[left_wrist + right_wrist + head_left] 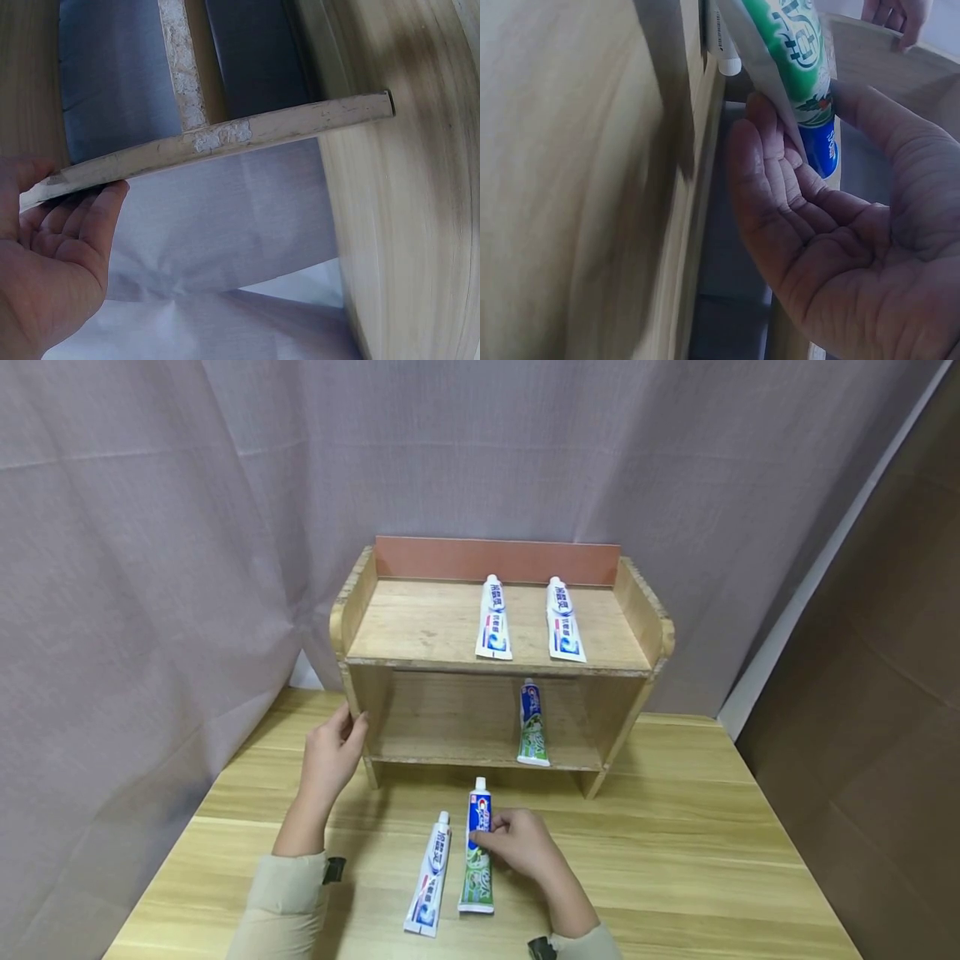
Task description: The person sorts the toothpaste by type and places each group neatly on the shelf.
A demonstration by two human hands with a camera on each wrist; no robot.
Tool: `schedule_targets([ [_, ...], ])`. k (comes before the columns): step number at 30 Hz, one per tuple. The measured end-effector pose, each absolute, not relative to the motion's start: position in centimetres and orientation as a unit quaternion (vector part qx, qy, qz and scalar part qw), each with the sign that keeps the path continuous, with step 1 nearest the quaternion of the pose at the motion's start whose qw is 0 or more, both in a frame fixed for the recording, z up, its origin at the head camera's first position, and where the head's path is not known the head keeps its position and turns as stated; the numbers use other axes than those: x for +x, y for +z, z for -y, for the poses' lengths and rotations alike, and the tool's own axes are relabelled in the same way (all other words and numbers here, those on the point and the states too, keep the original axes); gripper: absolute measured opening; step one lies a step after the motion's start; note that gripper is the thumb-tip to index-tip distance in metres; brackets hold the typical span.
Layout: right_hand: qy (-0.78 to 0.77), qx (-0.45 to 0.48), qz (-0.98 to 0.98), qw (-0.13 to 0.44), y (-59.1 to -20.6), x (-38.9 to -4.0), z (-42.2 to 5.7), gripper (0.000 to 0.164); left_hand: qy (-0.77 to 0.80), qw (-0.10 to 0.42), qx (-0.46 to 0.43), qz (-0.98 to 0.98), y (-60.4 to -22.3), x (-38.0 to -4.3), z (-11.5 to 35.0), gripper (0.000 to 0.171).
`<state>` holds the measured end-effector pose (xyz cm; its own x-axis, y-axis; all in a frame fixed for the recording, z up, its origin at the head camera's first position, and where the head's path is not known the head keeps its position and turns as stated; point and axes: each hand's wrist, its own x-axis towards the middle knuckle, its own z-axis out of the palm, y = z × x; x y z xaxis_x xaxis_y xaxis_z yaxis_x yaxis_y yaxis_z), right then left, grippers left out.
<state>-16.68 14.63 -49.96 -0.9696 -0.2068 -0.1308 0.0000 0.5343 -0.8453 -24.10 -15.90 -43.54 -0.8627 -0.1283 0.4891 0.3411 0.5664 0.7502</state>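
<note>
My left hand [332, 755] grips the front edge of the left side panel of a two-tier wooden shelf [416, 757]. In the left wrist view the thumb lies on one face of the panel [292, 120] and the fingers on the other. With thumb and fingers, my right hand [527, 845] pinches a blue and green toothpaste tube [477, 881] near its middle, cap pointing toward the shelf. The right wrist view shows this tube [799, 52] tilted between thumb and fingertips. Just left of it lies a white and blue toothpaste tube [430, 883] on the table.
Two white toothpaste tubes [494, 618] [564, 620] lie on the upper tier, caps to the back. Another blue and green tube [533, 727] lies on the lower tier, toward the right. A grey curtain [465, 452] hangs behind the wooden table [675, 860], and a brown panel [885, 677] stands at right.
</note>
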Motion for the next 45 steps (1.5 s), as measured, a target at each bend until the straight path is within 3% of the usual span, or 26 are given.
schedule_targets([
  [45, -0.494, -0.085, -0.86, 0.093, -46.7, -17.5, -14.7, 0.03, -0.462, 0.257, -0.064, 0.846, -43.6, -24.1, 15.9, 0.032],
])
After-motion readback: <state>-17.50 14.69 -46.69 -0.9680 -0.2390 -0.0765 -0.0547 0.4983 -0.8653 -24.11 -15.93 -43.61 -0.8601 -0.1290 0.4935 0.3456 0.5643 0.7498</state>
